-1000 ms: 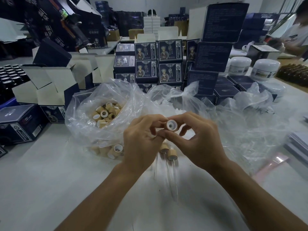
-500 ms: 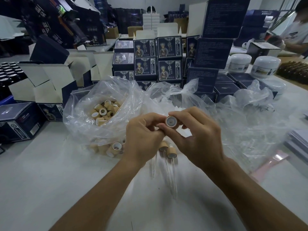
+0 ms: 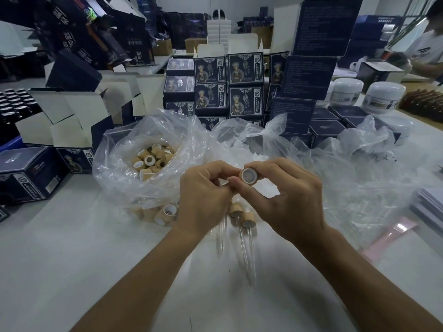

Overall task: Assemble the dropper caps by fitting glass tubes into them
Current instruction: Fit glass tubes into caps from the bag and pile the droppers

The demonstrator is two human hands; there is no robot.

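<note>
White table (image 3: 72,259): two finished droppers (image 3: 247,236), one cap (image 3: 248,175) between fingers (image 3: 261,167).

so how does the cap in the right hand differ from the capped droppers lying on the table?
The cap is pinched in the right hand, raised, its open end toward the camera; no tube shows in it. The finished droppers lie flat on the table with glass tubes already fitted. Both have tan, wood-coloured collars.

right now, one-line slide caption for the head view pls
Right hand pinches a wooden dropper cap, left hand meeting it, above finished droppers on the table.
</note>
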